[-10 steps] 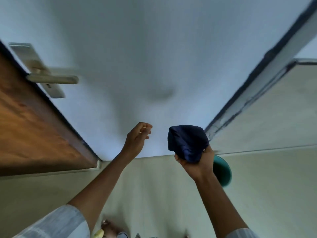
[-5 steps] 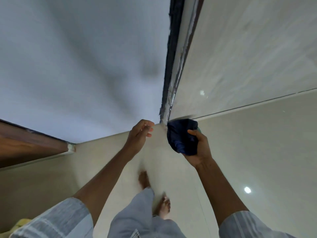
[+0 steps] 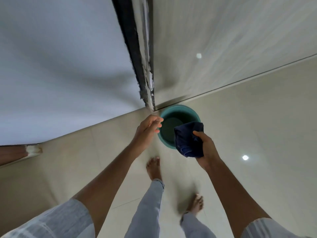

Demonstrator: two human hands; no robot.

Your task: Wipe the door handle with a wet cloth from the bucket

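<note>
The person stands barefoot on the pale tiled floor [image 3: 257, 134], looking straight down. Their right hand [image 3: 206, 148] is clamped around a bunched dark blue cloth [image 3: 187, 140], held above the near right rim of a teal bucket [image 3: 178, 109]. The bucket sits on the floor at the foot of the wall, just beside the dark door frame [image 3: 135, 54]. The left hand [image 3: 147, 131] hangs empty to the left of the bucket, fingers loosely spread and apart, its fingertips over the rim. A wooden door edge [image 3: 15, 152] shows at far left. The door handle is out of view.
</note>
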